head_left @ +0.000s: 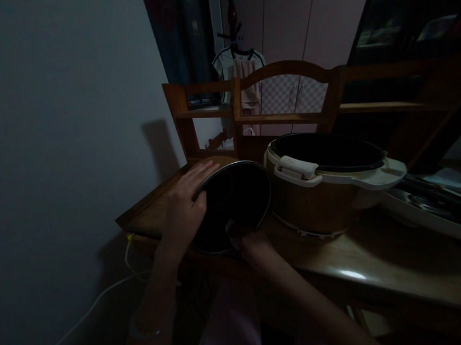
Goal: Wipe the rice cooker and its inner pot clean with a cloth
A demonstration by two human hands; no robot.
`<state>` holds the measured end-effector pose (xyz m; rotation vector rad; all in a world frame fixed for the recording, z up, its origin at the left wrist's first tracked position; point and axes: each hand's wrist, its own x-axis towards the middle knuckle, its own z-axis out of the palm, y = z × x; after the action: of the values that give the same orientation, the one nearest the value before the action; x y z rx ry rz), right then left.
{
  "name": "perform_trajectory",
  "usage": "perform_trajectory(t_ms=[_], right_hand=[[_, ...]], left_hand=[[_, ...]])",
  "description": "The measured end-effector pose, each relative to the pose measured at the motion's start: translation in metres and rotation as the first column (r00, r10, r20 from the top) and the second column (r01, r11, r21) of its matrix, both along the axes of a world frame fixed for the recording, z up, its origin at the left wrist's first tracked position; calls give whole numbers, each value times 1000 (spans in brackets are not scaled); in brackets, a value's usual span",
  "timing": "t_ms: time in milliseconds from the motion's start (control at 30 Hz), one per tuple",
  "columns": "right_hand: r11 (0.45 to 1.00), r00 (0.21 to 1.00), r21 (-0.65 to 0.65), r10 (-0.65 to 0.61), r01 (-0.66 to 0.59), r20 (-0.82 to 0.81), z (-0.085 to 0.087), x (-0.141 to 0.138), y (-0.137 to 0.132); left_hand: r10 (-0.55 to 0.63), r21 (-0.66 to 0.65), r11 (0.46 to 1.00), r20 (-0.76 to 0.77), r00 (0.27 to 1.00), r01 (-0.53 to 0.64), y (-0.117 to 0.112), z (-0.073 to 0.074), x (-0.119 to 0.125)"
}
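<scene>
A dark cooker inner pot point(232, 193) is tilted toward me at the table's near left edge. My left hand point(187, 200) grips its rim at the left, with the thumb inside and the fingers along the outside. My right hand point(256, 247) reaches into the lower part of the pot, its fingers closed on a greyish cloth point(232, 232), mostly hidden in the dark. To the right stands a round cooker body point(313, 203) with a white rim and handle and a black opening.
The cooker's detached lid point(436, 204) lies at the right of the wooden table point(349, 259). A wooden shelf frame point(290, 117) rises along the back. A wall point(71, 126) stands close on the left, with a white cable point(100, 297) hanging below the table edge.
</scene>
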<state>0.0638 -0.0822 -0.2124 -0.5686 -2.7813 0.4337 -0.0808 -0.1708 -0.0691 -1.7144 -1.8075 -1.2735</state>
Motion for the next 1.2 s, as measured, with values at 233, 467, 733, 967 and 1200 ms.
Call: perform_trajectory(t_ms=[233,467,733,967,1200], right_hand=[[994,995,-104,8,-18,-98,4,0,-9],[943,952,-256,140,-211,-272,16,-3,-33],[990,987,-33,130,-134,-92,10,5,-24],[993,997,116,11,-2,-74,3,18,2],[983,996,180,-25,40,-86,-4,16,2]], left_hand=[[9,-11,1000,-3,1000,-9,-1,1,1],[7,-8,1000,11,1000,-7,-1,1,1],[3,-1,1000,-1,1000,-3,-2,0,0],[18,-15,1000,-7,1000,-18,-5,0,0],[6,-4,1000,-32,999,-6,0,-1,-2]])
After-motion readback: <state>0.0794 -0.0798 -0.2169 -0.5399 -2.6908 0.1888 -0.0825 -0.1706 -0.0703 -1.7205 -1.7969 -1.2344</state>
